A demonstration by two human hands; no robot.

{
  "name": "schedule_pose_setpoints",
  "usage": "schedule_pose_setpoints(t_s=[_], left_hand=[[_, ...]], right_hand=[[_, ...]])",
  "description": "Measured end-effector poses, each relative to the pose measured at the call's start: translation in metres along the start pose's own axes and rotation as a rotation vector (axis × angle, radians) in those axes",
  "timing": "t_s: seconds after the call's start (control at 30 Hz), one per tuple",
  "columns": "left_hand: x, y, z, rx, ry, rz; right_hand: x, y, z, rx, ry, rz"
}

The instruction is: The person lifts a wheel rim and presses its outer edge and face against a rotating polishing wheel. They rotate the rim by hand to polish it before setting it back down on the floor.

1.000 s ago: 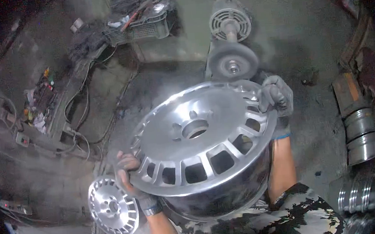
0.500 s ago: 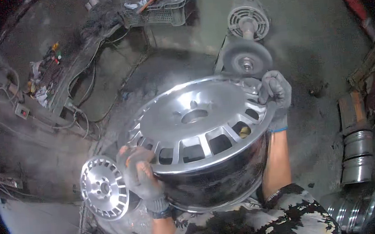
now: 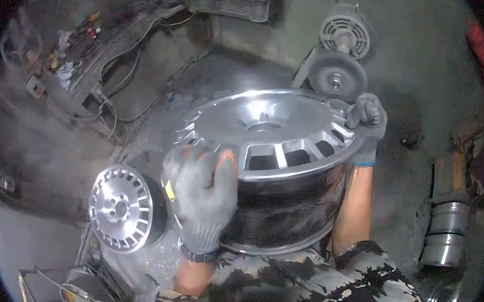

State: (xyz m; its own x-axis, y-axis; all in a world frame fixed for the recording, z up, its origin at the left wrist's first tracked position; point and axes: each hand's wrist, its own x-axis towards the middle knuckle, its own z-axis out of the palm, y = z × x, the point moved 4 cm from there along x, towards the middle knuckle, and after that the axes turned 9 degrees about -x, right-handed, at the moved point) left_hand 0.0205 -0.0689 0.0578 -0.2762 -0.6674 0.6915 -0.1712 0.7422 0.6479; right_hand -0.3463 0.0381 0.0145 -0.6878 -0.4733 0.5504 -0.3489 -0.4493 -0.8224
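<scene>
A silver alloy wheel (image 3: 225,119) with slots around its face and a dark barrel is held in front of my body, face up and tilted. My left hand (image 3: 203,197), in a grey glove, grips its near-left edge, with the fingers over the rim. At the far right edge, my right hand (image 3: 368,118), also gloved, has its fingers curled round the rim. Just beyond that hand is a round buffing wheel (image 3: 322,78), blurred at its edge and mounted on a motor (image 3: 348,32). Whether the rim touches the buffing wheel is hard to tell.
A second slotted alloy wheel (image 3: 104,212) stands on edge to the left. Shiny metal cylinders (image 3: 450,218) are at the right. A plastic crate (image 3: 229,3) sits at the back, and cables (image 3: 113,107) run along a ledge at the back left.
The held wheel has tipped so its face looks flatter. My left hand has turned, showing more of the back of its glove. The right hand keeps its hold, and the whole view has shifted.
</scene>
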Motion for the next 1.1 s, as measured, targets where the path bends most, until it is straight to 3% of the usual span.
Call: schedule_pose_setpoints(t_s=[0.03,0.17,0.23,0.3,0.37,0.47,0.57,0.67,0.7,0.8,0.9,1.1], left_hand=[[0.001,0.0,-0.001,0.017,-0.052,-0.029],[0.0,0.008,0.002,0.129,0.071,0.225],[-0.001,0.003,0.001,0.081,0.034,0.107],[-0.005,0.001,-0.001,0.063,0.016,0.042],[-0.008,-0.002,-0.001,0.075,0.02,0.037],[-0.01,-0.008,0.0,0.08,0.019,0.019],[-0.011,-0.011,0.001,0.002,0.027,0.029],[-0.009,-0.016,0.001,-0.088,-0.015,0.021],[-0.004,-0.021,0.004,-0.112,-0.04,0.007],[0.006,-0.027,0.004,-0.181,-0.012,0.059],[0.004,-0.033,0.003,-0.147,0.002,0.076],[-0.002,-0.022,0.006,-0.133,-0.015,0.006]], right_hand=[[0.002,0.003,0.0,0.033,-0.027,-0.013],[0.007,0.025,-0.001,0.245,-0.065,0.065],[0.01,0.035,-0.009,0.288,-0.073,0.12],[0.015,0.041,-0.015,0.1,-0.039,0.053],[0.011,0.036,-0.018,0.228,-0.113,0.106],[0.002,0.025,-0.015,0.207,-0.019,0.077],[-0.002,0.02,-0.019,0.408,-0.081,0.079],[-0.012,0.002,-0.02,-0.289,0.099,-0.023],[-0.012,-0.007,-0.009,-0.178,0.082,0.023],[-0.01,-0.006,-0.009,-0.217,0.114,0.066],[-0.008,-0.003,-0.014,-0.281,0.117,-0.029],[-0.011,0.007,-0.016,-0.232,0.09,-0.015]])
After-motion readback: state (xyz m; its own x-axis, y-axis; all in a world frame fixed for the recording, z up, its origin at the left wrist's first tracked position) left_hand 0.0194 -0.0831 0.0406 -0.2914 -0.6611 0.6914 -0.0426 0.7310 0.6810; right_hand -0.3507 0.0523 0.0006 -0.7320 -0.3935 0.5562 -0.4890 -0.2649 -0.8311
